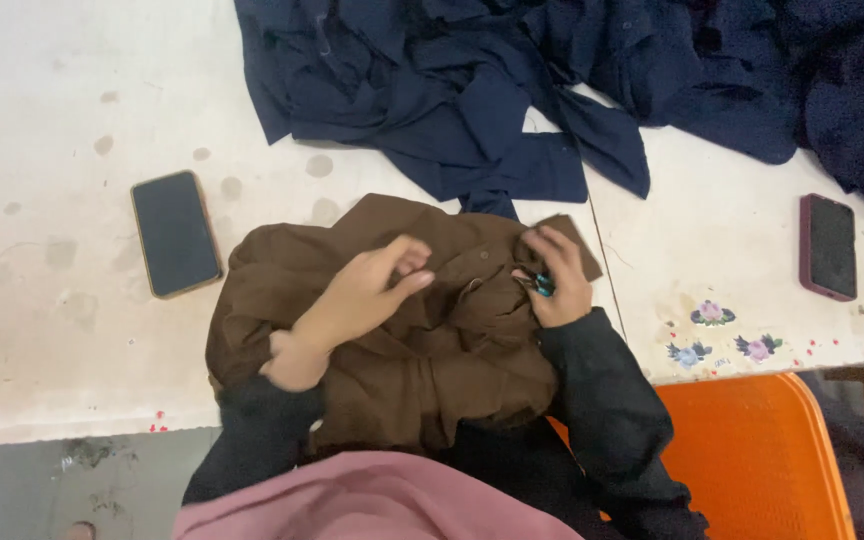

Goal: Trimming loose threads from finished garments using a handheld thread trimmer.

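Observation:
A brown garment (422, 350) lies bunched at the near edge of the white table (42, 330), partly in my lap. My left hand (367, 290) presses down on the cloth near its buttoned placket, fingers pinching a fold. My right hand (557, 275) grips the garment's upper right part and holds small blue-handled snips (542, 285) against the fabric. Both arms wear black sleeves.
A pile of navy blue garments (512, 90) covers the far side of the table. A dark phone (175, 232) lies to the left, and a second phone in a maroon case (829, 246) to the right. An orange plastic chair (752, 450) stands at lower right.

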